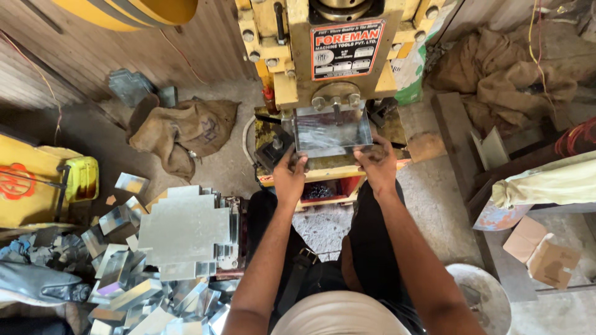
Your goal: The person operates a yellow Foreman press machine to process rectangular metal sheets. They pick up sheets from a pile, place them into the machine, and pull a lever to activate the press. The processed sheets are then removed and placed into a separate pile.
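Note:
A shiny metal sheet piece (331, 132) lies under the ram of a yellow press machine (338, 59), its side edges bent up. My left hand (289, 175) grips the piece's near left corner. My right hand (377, 162) grips its near right corner. Both arms reach forward from my lap toward the press bed.
A stack of cross-shaped flat metal blanks (184, 229) sits to my left, with several bent shiny pieces (133, 291) heaped around it. A burlap sack (183, 131) lies on the floor at left, more sacking (496, 74) at right. A wooden bench (496, 205) and cardboard scraps (541, 254) stand to the right.

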